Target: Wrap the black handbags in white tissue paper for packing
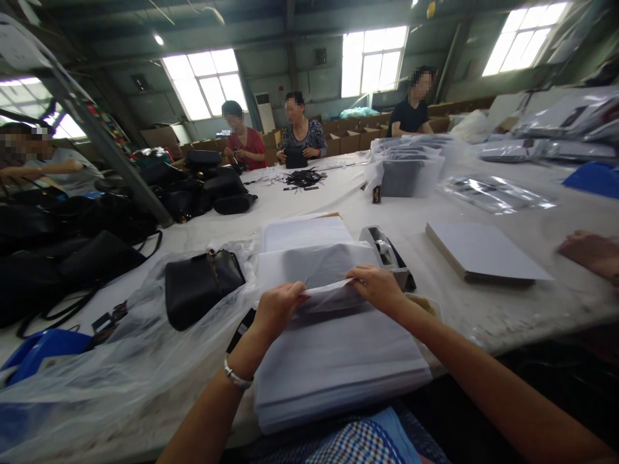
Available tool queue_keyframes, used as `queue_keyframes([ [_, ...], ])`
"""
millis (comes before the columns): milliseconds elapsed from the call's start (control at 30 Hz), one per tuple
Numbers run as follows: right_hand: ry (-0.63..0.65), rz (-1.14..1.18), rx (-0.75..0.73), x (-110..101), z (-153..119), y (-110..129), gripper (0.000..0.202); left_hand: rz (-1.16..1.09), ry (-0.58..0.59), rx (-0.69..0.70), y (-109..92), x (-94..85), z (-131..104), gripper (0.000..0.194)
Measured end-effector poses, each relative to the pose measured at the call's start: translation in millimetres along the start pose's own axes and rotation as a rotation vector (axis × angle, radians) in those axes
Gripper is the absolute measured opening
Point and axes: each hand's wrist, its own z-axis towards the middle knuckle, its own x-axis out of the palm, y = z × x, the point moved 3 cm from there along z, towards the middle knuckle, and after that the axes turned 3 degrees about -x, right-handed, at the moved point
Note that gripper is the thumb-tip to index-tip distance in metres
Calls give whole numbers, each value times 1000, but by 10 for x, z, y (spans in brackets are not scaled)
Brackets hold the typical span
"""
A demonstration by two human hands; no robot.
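Observation:
In front of me a dark, flat-looking shape (316,264) shows through a thin, see-through white wrapping sheet (329,299). My left hand (278,306) pinches the near edge of this sheet between thumb and fingers. A little to the right, my right hand (374,283) grips the same edge, so the fold is stretched between them. Beneath lies a thick stack of white sheets (338,361). A grey tape dispenser (382,248) stands just beyond my right hand. A black handbag (200,287) rests on clear plastic left of my left hand.
Black bags (97,245) are heaped at the left beside a slanted metal post (111,129). At right sit a stack of white boards (483,251) and another person's hand (590,251). Wrapped bags (406,171) stand farther back. Several people work around the table.

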Motion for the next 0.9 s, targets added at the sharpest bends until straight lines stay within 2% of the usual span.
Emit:
queue_keyframes([
  [100,-67,4,14,23,21,-46,13,-15,-35,25,18,-10,42,21],
  [300,-54,-86,84,7,33,-84,15,-78,-57,33,48,4,177,18],
  [367,-128,-163,56,-8,22,-37,17,-115,-52,14,67,20,227,16],
  [467,-326,-220,-108,9,-67,144,40,-191,-26,-23,94,43,286,15],
  [567,-414,-145,-378,142,-221,383,44,-294,5,-53,115,60,322,16],
  [667,-357,-74,-553,331,-324,529,42,-376,13,-64,129,68,343,13],
  [733,-280,-70,-543,440,-327,536,46,-407,4,-66,137,69,354,13],
  [900,-135,-123,-464,599,-278,444,70,-412,-28,-68,162,73,397,13],
])
